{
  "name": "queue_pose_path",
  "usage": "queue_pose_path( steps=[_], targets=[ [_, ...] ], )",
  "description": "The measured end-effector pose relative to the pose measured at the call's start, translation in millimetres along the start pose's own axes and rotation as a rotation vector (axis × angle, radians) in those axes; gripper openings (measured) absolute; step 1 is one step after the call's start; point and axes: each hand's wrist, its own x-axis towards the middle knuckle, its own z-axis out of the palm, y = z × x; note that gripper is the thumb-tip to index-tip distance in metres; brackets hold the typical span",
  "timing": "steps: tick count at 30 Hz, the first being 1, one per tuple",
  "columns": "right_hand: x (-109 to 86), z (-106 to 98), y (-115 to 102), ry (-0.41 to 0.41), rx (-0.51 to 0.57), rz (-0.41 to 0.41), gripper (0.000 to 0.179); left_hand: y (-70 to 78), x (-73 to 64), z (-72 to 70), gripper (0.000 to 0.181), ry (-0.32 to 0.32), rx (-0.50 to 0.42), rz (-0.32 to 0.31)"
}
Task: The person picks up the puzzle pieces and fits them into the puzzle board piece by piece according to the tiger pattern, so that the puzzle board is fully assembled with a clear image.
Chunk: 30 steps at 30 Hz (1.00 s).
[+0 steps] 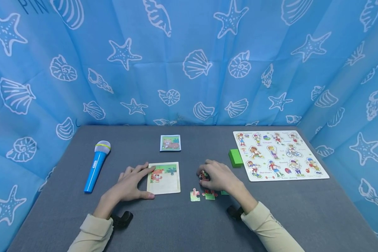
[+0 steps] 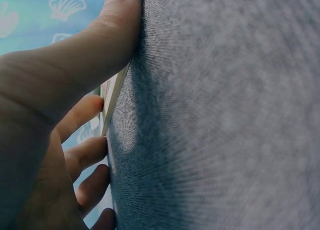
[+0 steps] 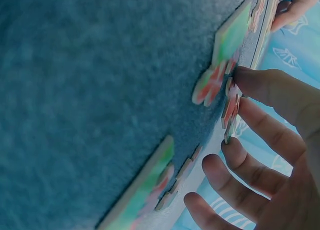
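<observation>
Head view: your left hand (image 1: pixel 129 184), fingers loosely spread, touches the tiger jigsaw tray (image 1: pixel 167 184); your right hand (image 1: pixel 221 177), fingers curled, pinches an orange-and-green jigsaw piece (image 1: pixel 203 176).

Blue curtain (image 1: pixel 176 80) filled the upper frame, printed with white starfish and shells; letters "PIN" showed at upper left. Grey table (image 1: pixel 176 227) spread below it. Toy microphone (image 1: pixel 95 168) lay aslant at left, blue handle, yellow band, mesh head pointing up-frame. White picture board (image 1: pixel 306 154) lay at right, rows of sporting figures. Green block (image 1: pixel 235 158) sat at its left edge; contact unclear.
</observation>
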Motion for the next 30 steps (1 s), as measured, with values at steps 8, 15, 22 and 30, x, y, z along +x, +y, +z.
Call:
queue_pose_path(
  steps=[8,15,22,30],
  targets=[
    [1.3,1.7,-0.6,-0.004,-0.001,0.023,0.019,0.8,0.0,0.1,0.101,-0.007,0.001,-0.006],
    [1.1,2.1,-0.7,-0.001,-0.011,0.033,0.021,0.4,0.7,0.6,0.101,-0.005,0.005,-0.01],
    [0.0,-0.3,-1.1,0.029,-0.024,0.028,0.023,0.0,0.5,0.7,0.101,-0.003,-0.002,-0.004],
    [-1.1,-6.4,-3.7,0.086,-0.025,0.004,0.023,0.6,-0.4,0.5,0.101,0.002,-0.002,0.003]
  ],
)
